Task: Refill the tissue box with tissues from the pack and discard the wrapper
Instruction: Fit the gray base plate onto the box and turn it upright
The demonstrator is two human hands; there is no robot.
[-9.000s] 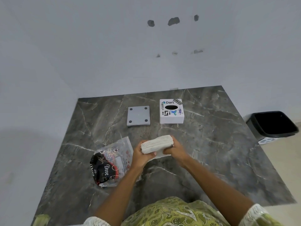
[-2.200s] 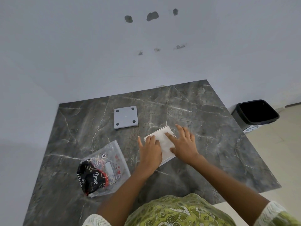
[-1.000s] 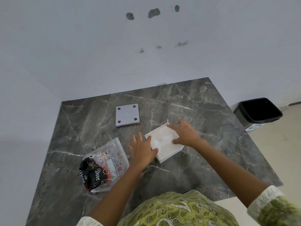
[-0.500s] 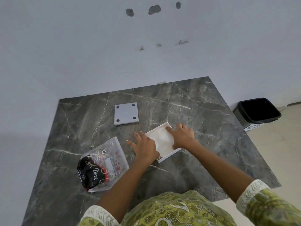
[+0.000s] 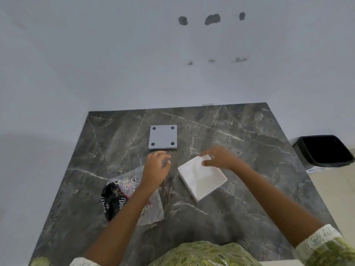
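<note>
The person wears a loose green garment (image 5: pixel 203 254) printed with a pale, swirling paisley-like pattern, seen at the bottom edge of the view. Its short sleeves end in whitish, lace-textured cuffs: one on the right sleeve (image 5: pixel 318 240), one just visible on the left sleeve (image 5: pixel 84 263). Both forearms are bare below the cuffs, and the left hand (image 5: pixel 156 169) and right hand (image 5: pixel 219 157) carry no rings, watch or bracelets.

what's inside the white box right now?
White tissues fill the upturned tissue box almost to its rim. The right hand covers the far corner; anything beneath the top sheet is hidden.
</note>
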